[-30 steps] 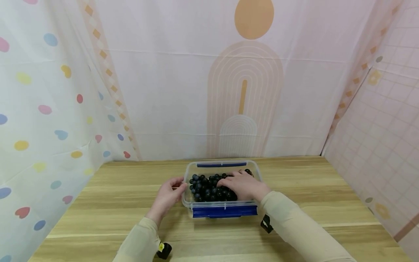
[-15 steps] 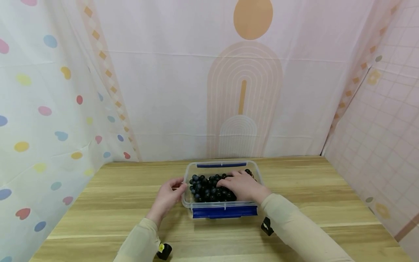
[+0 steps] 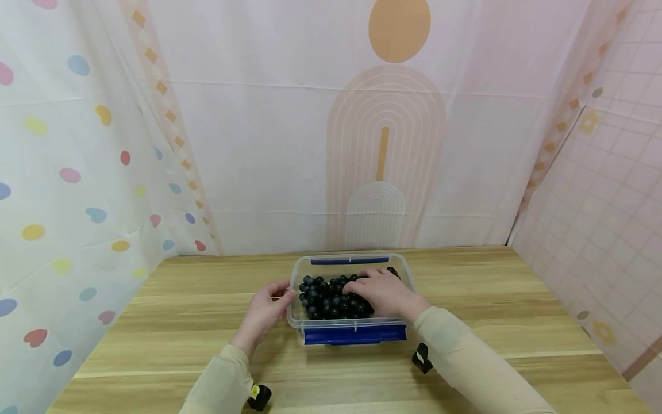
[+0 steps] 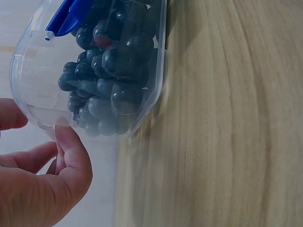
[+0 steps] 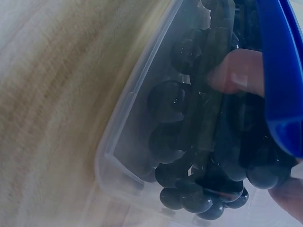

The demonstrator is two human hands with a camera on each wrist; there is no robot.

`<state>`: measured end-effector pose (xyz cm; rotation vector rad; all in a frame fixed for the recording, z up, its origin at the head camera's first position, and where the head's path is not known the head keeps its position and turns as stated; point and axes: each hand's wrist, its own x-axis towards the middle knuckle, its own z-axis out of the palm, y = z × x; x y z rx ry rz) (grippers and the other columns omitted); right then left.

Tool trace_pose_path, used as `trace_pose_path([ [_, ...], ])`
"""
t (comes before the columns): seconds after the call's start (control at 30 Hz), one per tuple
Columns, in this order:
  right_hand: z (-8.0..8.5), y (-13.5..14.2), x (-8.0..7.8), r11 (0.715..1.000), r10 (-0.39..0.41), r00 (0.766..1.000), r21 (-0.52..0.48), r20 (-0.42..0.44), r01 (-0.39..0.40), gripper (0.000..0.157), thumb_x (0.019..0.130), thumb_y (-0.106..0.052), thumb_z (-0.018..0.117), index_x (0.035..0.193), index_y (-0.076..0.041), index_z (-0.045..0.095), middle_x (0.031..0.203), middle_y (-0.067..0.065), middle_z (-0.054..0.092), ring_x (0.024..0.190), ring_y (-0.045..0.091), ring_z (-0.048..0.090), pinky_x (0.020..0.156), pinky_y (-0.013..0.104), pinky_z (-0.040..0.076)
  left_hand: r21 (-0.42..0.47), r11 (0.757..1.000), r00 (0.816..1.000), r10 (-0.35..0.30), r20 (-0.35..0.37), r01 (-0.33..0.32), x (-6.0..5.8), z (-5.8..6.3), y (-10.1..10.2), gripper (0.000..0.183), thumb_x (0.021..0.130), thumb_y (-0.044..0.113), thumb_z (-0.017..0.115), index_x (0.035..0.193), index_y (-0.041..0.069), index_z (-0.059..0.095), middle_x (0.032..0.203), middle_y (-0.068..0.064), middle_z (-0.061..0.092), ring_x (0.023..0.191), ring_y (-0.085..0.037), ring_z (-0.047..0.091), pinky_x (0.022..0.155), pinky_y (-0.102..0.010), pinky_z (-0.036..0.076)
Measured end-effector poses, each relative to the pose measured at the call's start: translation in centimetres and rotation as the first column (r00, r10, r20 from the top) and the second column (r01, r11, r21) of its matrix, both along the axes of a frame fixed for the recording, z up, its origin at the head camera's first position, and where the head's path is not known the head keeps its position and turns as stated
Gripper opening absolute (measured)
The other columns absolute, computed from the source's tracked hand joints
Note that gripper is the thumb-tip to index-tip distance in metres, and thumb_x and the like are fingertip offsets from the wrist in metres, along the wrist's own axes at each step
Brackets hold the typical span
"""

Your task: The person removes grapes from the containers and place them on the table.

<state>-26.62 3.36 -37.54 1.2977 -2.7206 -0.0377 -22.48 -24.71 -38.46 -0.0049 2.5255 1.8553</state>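
A clear plastic food container (image 3: 331, 324) with blue clasps stands on the table, its top uncovered. Dark grapes (image 3: 326, 299) fill much of it, piled highest toward the right. My left hand (image 3: 264, 310) touches the container's left end from outside; thumb and forefinger are spread apart at the rim in the left wrist view. Inside the container, my right hand (image 3: 385, 292) reaches over the grapes at the right. The right wrist view shows its thumb (image 5: 239, 71) through the wall, with grapes between it and another finger; the remaining fingers are mostly hidden.
The container's front clasp (image 3: 355, 334) hangs down toward me. Wood-grain tabletop (image 3: 207, 299) extends on both sides. A patterned cloth backdrop (image 3: 269, 172) rises behind the table's far edge, with more cloth at left and right. Dark wrist devices show beneath both sleeves.
Almost nothing differs. Both hands keep their places at the container, and the grapes under the right hand shift only very slightly.
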Motion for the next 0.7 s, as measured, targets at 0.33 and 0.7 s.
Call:
trace_pose_path([
  [0.33,0.3,0.15,0.15,1.0,0.007,1.0,-0.026,0.002,-0.007,0.062,0.076,-0.024,0.088,0.13,-0.027,0.059,0.125,-0.007,0.064,0.122,0.027,0.051,0.097,0.052,0.045,0.008,1.0,1.0,-0.002,0.0,0.002,-0.03,0.03,-0.03,0.039,0.098,0.007,0.059,0.132,-0.011,0.054,0.106,-0.016,0.058,0.093,-0.025,0.058,0.07,-0.028,0.053],
  [0.7,0.35,0.14,0.03,0.999,0.004,1.0,-0.043,0.007,-0.003,0.063,0.074,-0.021,0.089,0.129,-0.027,0.059,0.123,-0.007,0.065,0.121,0.026,0.052,0.094,0.05,0.047,0.01,1.0,1.0,-0.002,-0.006,0.003,-0.22,0.02,-0.07,0.039,0.098,0.006,0.059,0.132,-0.012,0.054,0.106,-0.016,0.058,0.091,-0.024,0.058,0.07,-0.027,0.053],
])
